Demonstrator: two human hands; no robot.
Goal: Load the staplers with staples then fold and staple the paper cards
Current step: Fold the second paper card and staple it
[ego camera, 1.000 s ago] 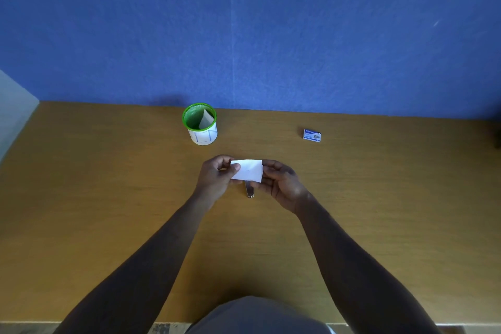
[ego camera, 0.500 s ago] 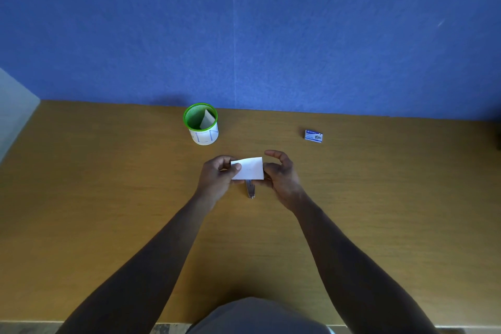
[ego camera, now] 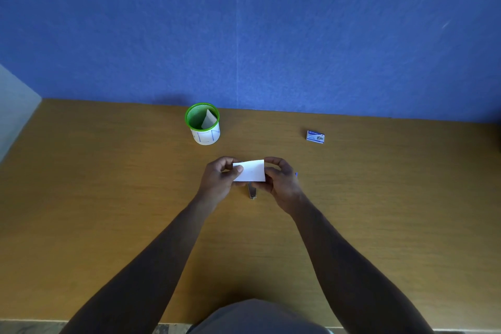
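Note:
A white paper card is held flat between both hands above the middle of the wooden table. My left hand pinches its left end with thumb on top. My right hand grips its right end. Below the card a small metal stapler lies on the table, partly hidden by the card and fingers. A small blue staple box lies at the back right. A green mesh cup with a white label stands at the back and holds one folded card.
The wooden table runs against a blue wall. A bit of something blue peeks out beside my right hand. The table's near edge is at the bottom, by my lap.
My right hand opened its fingers for a moment and has closed again on the card's right end. The card stays in about the same place.

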